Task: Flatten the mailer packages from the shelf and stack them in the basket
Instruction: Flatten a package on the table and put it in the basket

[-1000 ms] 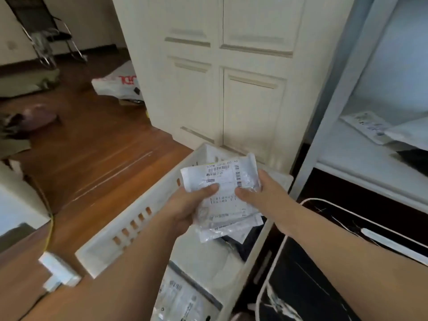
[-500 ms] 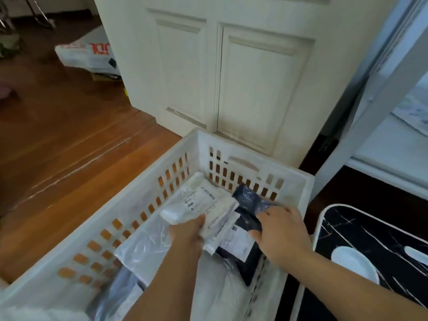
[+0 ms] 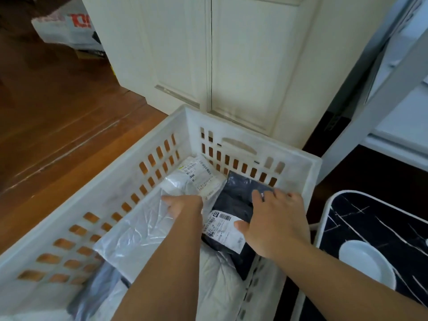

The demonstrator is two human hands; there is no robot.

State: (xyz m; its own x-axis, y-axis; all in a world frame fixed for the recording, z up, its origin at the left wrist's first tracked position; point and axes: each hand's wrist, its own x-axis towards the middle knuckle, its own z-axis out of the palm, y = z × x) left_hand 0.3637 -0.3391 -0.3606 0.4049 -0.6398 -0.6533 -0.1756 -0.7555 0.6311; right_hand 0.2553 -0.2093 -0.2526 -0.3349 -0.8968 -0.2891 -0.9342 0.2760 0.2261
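Both forearms reach down into the basket (image 3: 298, 158). The left hand (image 3: 185, 206) lies knuckles up near its far wall; the right hand (image 3: 276, 222) lies flat, fingers spread, by its right wall.

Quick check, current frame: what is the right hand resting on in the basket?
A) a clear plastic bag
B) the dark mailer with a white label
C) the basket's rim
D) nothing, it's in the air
B: the right hand lies flat, fingers spread, on the dark mailer with its white label, inside the white basket.
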